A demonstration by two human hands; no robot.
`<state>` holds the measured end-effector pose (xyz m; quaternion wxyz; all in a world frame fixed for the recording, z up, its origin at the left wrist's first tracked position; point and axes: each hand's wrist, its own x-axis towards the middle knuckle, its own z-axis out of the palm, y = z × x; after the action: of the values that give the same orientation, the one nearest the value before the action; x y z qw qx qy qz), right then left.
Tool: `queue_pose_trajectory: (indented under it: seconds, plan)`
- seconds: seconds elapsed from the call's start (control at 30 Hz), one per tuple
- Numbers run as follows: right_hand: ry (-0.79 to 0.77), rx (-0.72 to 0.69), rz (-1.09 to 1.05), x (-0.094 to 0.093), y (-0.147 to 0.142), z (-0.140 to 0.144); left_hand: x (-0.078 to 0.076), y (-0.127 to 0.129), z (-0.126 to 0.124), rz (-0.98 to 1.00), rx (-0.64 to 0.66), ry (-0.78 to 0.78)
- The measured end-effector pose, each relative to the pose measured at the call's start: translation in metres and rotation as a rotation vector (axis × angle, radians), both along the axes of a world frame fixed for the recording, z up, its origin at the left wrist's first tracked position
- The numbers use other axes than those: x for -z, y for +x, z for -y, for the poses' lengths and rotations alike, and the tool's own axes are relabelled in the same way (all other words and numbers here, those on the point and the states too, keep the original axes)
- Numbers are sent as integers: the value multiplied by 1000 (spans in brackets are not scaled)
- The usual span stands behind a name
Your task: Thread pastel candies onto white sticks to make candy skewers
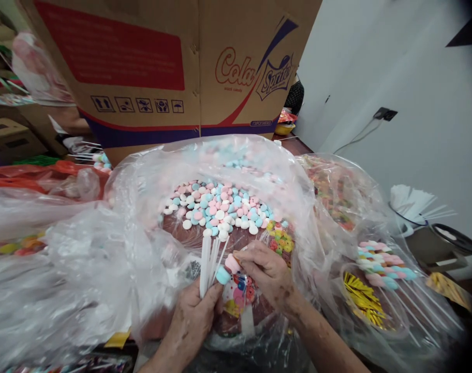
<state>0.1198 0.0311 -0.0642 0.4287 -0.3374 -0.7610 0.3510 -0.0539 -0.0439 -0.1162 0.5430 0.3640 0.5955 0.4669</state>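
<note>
- The fingers (205, 298) of the left hand (191, 324) were closed tight around a bunch of white sticks (208, 261), and the sticks pointed up.
- A blue candy (222, 275) sat on one of those sticks, just above the left thumb.
- The fingers (248, 261) of the right hand (267, 274) pinched a pink candy (232, 263), right beside the blue one.
- Both hands were near the middle, over a big clear plastic bag (143, 191).
- Inside that bag, a little farther away, lay a heap of pink, blue and white candies (218, 207).
- A small pile of bright ring candies (281, 239) lay just to the right of the heap, close to the right hand.
- A small printed wrapper (238, 295) with colored dots lay under the hands.
- On the right, finished candy sticks (381, 267) lay in another clear bag, next to shiny gold twist ties (362, 298).
- Farther right stood a cup of white sticks (412, 204).
- Far behind the bags stood a big cardboard box (174, 67) with red and purple print.
- On the left lay more crumpled plastic bags (38, 243) with colored sweets inside.
</note>
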Motion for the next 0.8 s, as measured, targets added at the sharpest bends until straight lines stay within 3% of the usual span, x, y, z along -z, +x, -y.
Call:
queue_pose_trajectory:
  seconds: [0.1,0.17,0.23,0.3,0.4,0.53,0.67,0.73,0.8]
  plan:
    - [-172,-2,20,-5,8,-15,-5,2,0,22,-1,-1]
    - [-240,152,50,-8,14,-33,-11,3,0,53,3,-10]
    - [-154,338,227,-11,17,-52,-16,3,0,69,16,-27]
    - [17,396,544,-12,13,-70,-17,3,0,65,9,-37]
    - [166,305,854,-8,-1,-85,-12,3,0,61,-27,-27]
    - [243,198,964,-2,-11,-84,-12,4,0,76,-38,-43]
    - [291,7,945,-6,7,-80,-18,3,0,80,-14,-65]
    - [246,50,889,-12,19,-81,-18,2,1,70,2,-71]
    - [179,189,922,-16,26,-84,-15,1,2,65,0,-70]
